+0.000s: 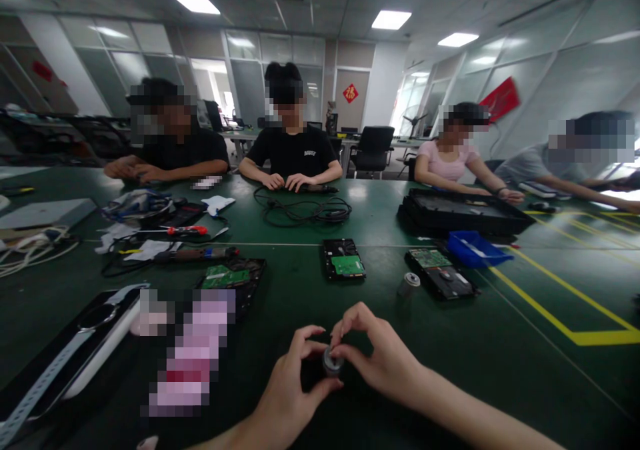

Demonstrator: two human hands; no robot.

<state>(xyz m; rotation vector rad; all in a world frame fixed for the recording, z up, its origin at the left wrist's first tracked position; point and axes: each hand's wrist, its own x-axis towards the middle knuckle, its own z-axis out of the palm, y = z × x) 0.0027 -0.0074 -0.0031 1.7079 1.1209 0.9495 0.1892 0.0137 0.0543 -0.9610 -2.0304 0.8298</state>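
A small grey metal cylinder (333,365) stands upright on the green table, low in the middle of the view. My left hand (295,383) curls around its left side, index finger behind and thumb in front. From the right, my right hand (377,353) pinches at the cylinder's top; whatever lies between those fingertips is too small to tell. Another metal cylinder (410,285) stands behind and to the right. Beyond my hands lies a hard drive with a green board (345,260), and a second such drive (443,273) rests farther right.
Left are a smartwatch (95,317), another drive (240,278), a power screwdriver (195,255) and a red screwdriver (187,231). Behind lie coiled cables (310,211), a black tray (465,211) and a blue bin (477,250). Several people sit across the green table (280,290).
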